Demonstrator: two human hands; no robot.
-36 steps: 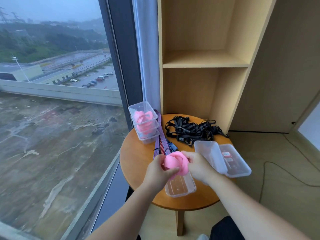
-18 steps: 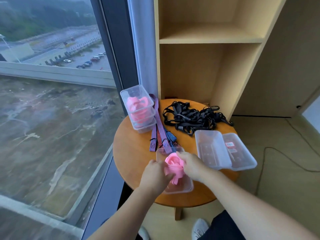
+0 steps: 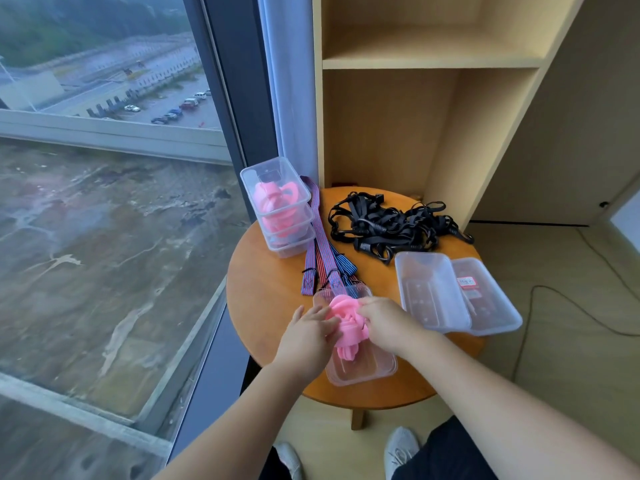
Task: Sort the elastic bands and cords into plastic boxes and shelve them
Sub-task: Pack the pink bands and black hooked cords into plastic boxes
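Head view: a pink elastic band bundle (image 3: 346, 318) is gripped by left hand (image 3: 308, 336) and right hand (image 3: 382, 322) over a clear plastic box (image 3: 363, 367).

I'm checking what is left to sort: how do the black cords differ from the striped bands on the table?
The black cords lie in a loose tangle at the table's back right, while the striped bands lie flat and roughly parallel, left of centre. The cords are thin and plain black; the bands are wider, with red-and-blue stripes. Both lie on the round table, in no box yet.
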